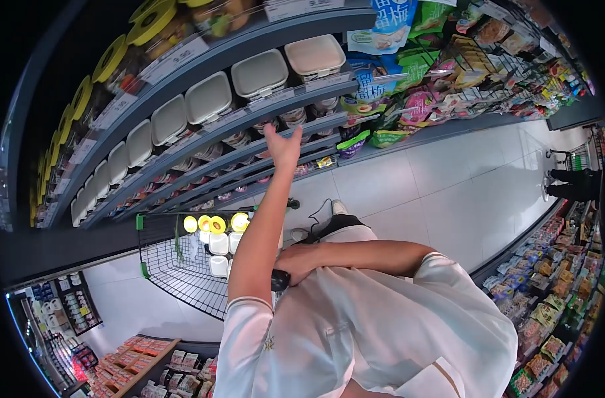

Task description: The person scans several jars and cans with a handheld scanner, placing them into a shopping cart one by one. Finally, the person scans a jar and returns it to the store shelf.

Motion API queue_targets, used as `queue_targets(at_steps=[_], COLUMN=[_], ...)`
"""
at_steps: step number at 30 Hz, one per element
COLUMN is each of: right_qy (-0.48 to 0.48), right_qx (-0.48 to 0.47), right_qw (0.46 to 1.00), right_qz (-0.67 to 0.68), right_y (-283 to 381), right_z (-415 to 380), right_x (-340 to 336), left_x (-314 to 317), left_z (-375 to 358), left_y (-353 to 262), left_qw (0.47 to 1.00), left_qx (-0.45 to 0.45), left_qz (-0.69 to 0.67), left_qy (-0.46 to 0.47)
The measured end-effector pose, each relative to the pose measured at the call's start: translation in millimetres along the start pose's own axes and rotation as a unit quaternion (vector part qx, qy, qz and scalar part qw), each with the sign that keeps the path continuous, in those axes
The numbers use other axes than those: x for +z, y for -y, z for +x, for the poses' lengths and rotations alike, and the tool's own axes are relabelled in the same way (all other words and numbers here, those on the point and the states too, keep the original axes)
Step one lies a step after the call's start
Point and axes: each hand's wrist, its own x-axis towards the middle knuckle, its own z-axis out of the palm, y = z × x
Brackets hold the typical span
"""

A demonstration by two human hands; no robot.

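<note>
My left hand (284, 147) reaches up to a lower shelf, thumb and fingers spread apart with nothing visible between them. Its fingertips are right at a row of small clear-sided tubs (294, 118), under the shelf of pale lidded boxes (261, 73). My right hand (298, 261) crosses in front of my body and is wrapped round the black shopping cart handle (280, 279). In the wire shopping cart (162, 268) lie several yellow-lidded tubs (217, 224), white boxes (219, 244) and a long green vegetable (179, 242). My left forearm hides part of the cart.
Yellow-lidded jars (110, 58) line the upper shelf. Bagged snacks (418, 66) hang at the upper right. A tiled floor aisle (448, 162) runs to the right, where a person's dark-clothed legs (574, 186) stand near another cart (574, 159). Packaged goods (541, 318) fill the lower-right shelves.
</note>
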Motion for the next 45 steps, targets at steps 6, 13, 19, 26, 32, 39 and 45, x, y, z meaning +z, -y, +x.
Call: queue_targets(at_steps=[6,13,19,26,32,39,45], right_qy=[-0.030,-0.080,-0.112,-0.233,-0.334,-0.469,-0.411], right_qx=[0.025,0.055,0.112,0.161,0.186,0.082,0.042], right_qw=[0.999,0.995,0.987,0.959,0.922,0.821,0.825], right_qz=[0.023,0.007,-0.009,0.002,0.068,0.314,0.386], right_y=[-8.8,-26.3,-25.6,-35.9,-37.5,-35.0,-4.7], right_z=[-35.0,-74.8,-101.3,-150.4,-194.3,-198.2,-184.5], right_x=[-19.8,-41.2,-64.0,-85.9,-105.1,-109.9,-126.7], left_x=[41.5,71.1,78.5,55.7,-1.4,-66.1,-84.5], left_z=[11.4,26.8,32.2,-4.3,-55.9,-123.8,-157.9], left_y=[-24.0,-39.6,-29.2,-15.3,-12.4,-24.4,-45.3], left_qw=[0.991,0.981,0.984,0.980,0.975,0.863,0.760], left_qx=[-0.033,-0.043,-0.001,0.044,-0.035,-0.198,-0.222], left_qz=[0.084,0.079,0.028,-0.160,-0.218,-0.449,-0.588], left_qy=[-0.097,-0.172,-0.177,-0.111,0.023,0.119,0.164])
